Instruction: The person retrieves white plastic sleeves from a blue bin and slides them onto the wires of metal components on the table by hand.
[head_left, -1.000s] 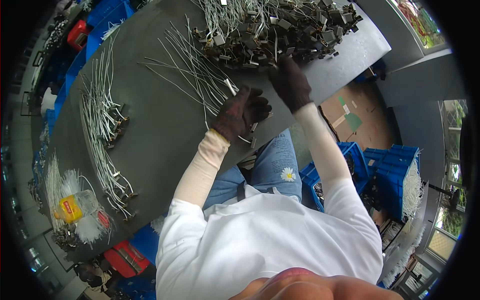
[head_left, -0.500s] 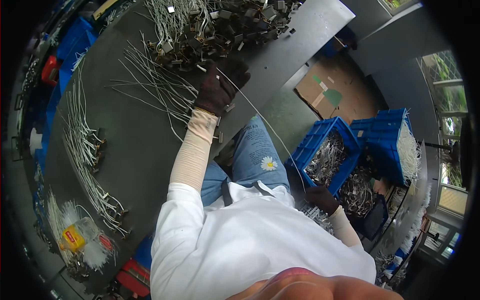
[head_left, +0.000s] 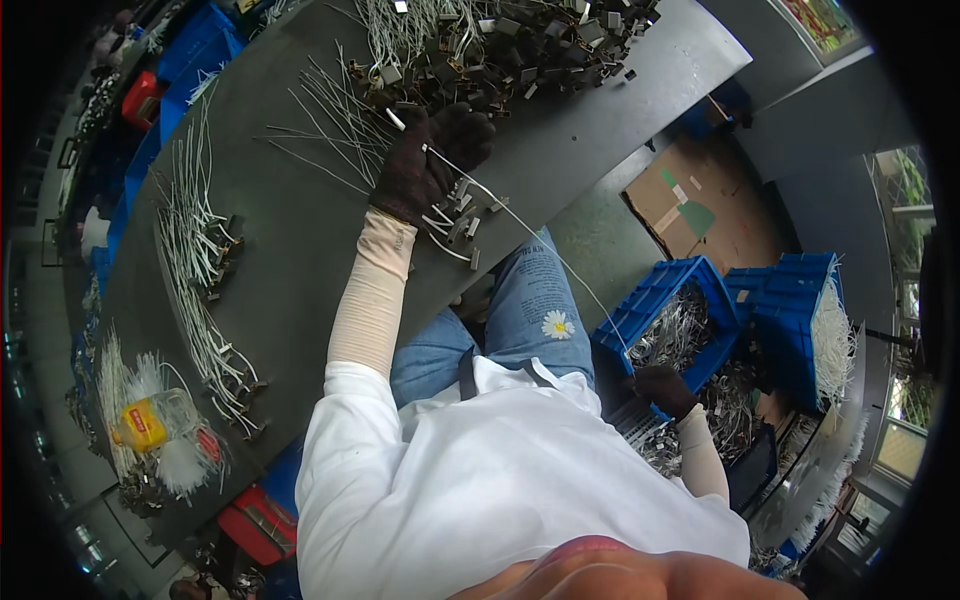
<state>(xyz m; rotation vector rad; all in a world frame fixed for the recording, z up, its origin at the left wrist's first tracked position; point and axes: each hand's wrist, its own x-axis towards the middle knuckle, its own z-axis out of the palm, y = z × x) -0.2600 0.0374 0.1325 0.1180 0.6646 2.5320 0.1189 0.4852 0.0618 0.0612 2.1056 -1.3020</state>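
My left hand (head_left: 425, 160), in a dark glove, rests on the grey table (head_left: 300, 230) and pinches one end of a thin white wire (head_left: 545, 245). Several short connector pieces (head_left: 455, 225) lie under its palm. The wire stretches down to my right hand (head_left: 660, 388), also dark-gloved, which holds its other end low beside a blue crate (head_left: 650, 300) full of white wires. A large pile of dark connectors and white wires (head_left: 480, 50) lies just beyond my left hand.
Rows of finished white wires (head_left: 205, 270) lie along the table's left side, with a yellow-capped bottle (head_left: 145, 425) near its end. More blue crates (head_left: 800, 320) stand on the floor at right, beside flat cardboard (head_left: 700, 205). Red and blue bins (head_left: 260, 520) sit under the table.
My right hand has left the table and dropped to the blue crates, drawing the white wire out. My left hand has stayed by the pile, holding the wire's other end.
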